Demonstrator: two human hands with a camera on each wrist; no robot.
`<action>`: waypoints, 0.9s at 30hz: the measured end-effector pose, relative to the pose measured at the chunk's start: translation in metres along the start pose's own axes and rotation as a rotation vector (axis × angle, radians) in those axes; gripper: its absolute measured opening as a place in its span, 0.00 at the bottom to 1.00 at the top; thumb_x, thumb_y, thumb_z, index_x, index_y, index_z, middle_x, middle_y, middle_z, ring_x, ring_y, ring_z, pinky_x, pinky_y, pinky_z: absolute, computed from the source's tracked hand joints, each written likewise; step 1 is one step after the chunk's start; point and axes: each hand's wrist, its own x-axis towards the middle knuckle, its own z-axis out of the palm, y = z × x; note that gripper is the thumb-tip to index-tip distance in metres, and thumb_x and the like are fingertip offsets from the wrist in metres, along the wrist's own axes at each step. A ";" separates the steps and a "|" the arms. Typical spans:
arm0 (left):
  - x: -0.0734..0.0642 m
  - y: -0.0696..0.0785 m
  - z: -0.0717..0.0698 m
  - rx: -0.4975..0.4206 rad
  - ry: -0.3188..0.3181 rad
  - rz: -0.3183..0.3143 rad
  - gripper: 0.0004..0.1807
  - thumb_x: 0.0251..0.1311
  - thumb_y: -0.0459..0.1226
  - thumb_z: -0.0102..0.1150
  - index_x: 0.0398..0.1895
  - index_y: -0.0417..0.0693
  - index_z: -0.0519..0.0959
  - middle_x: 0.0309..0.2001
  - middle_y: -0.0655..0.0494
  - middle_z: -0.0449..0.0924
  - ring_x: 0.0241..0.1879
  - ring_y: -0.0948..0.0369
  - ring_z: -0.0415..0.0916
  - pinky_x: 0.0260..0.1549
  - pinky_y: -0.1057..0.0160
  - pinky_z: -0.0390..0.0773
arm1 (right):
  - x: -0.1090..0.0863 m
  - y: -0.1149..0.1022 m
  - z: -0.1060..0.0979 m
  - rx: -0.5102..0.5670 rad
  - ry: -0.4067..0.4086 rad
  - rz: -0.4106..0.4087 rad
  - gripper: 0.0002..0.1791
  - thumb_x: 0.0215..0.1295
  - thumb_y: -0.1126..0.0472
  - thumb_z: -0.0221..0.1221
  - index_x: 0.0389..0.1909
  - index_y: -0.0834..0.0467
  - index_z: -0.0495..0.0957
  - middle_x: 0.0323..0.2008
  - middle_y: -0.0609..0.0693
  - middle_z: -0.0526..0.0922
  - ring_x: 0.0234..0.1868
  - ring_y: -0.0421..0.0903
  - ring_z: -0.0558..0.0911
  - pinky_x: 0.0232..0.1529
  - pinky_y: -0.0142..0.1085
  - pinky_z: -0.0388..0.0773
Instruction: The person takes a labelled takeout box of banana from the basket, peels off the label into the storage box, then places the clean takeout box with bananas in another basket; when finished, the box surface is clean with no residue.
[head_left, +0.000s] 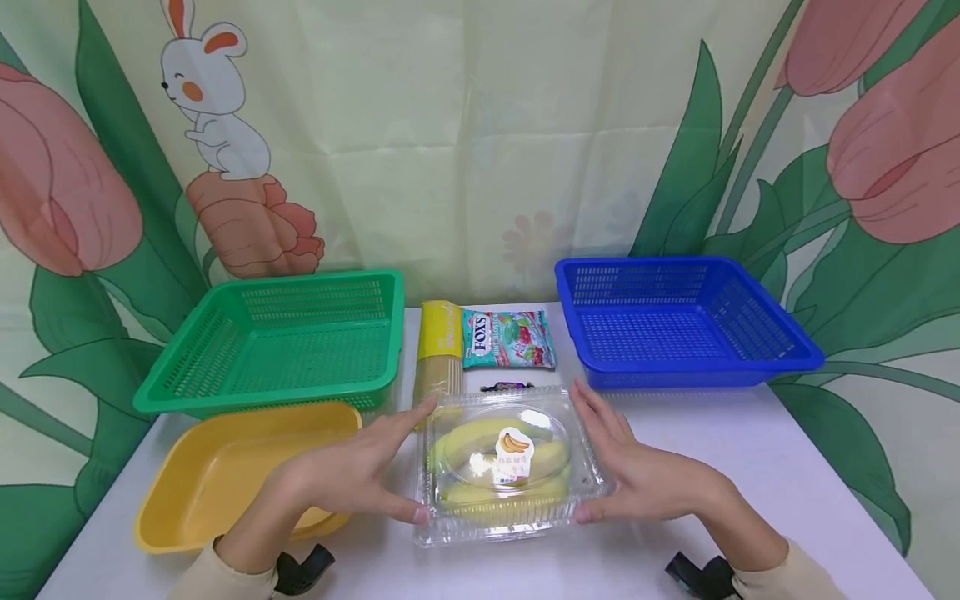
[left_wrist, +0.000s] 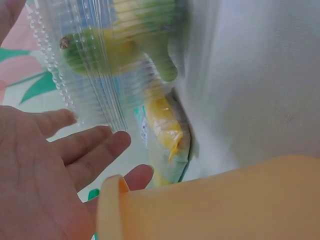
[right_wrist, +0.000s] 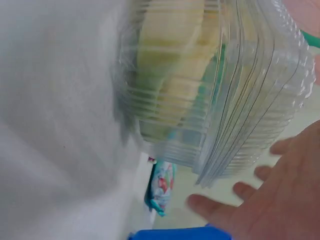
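A clear plastic clamshell box (head_left: 558,492) of bananas (head_left: 480,435) stands on the table in front of me in the head view, with a banana sticker on its lid. My left hand (head_left: 360,467) is at its left side, fingers spread and thumb near the front corner. In the left wrist view the left fingertips (left_wrist: 120,142) lie right at the ridged rim. On the opposite side my right hand (head_left: 637,475) has its thumb by the front right corner. The right wrist view shows the right fingers (right_wrist: 205,204) extended beside the box wall, with a gap between.
Behind the box lie a yellow-topped noodle pack (head_left: 440,337), a teal FOX'S candy bag (head_left: 510,339) and a small purple wrapped candy (head_left: 507,387). A green basket (head_left: 187,333) and a yellow bin (head_left: 165,492) stand left, a blue basket (head_left: 697,377) right.
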 end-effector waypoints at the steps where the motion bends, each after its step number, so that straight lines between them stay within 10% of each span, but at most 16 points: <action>1: 0.000 0.000 0.000 0.002 0.000 0.004 0.68 0.47 0.68 0.72 0.85 0.66 0.39 0.83 0.57 0.44 0.81 0.40 0.41 0.73 0.30 0.48 | 0.002 0.000 -0.002 -0.007 0.008 -0.029 0.73 0.56 0.41 0.73 0.83 0.50 0.24 0.82 0.53 0.24 0.80 0.69 0.34 0.66 0.78 0.49; 7: 0.000 0.000 -0.001 -0.005 0.000 -0.007 0.68 0.47 0.67 0.73 0.85 0.66 0.40 0.83 0.56 0.46 0.80 0.39 0.42 0.72 0.29 0.50 | 0.020 0.002 -0.004 -0.050 0.005 -0.130 0.65 0.58 0.40 0.72 0.84 0.49 0.38 0.83 0.51 0.37 0.80 0.63 0.39 0.66 0.79 0.49; 27: 0.008 0.028 -0.010 0.104 0.140 0.129 0.55 0.56 0.67 0.67 0.82 0.65 0.52 0.83 0.51 0.41 0.81 0.43 0.41 0.69 0.26 0.55 | 0.031 0.010 -0.001 -0.046 0.023 -0.067 0.64 0.44 0.32 0.76 0.81 0.43 0.55 0.80 0.50 0.43 0.75 0.62 0.43 0.61 0.78 0.56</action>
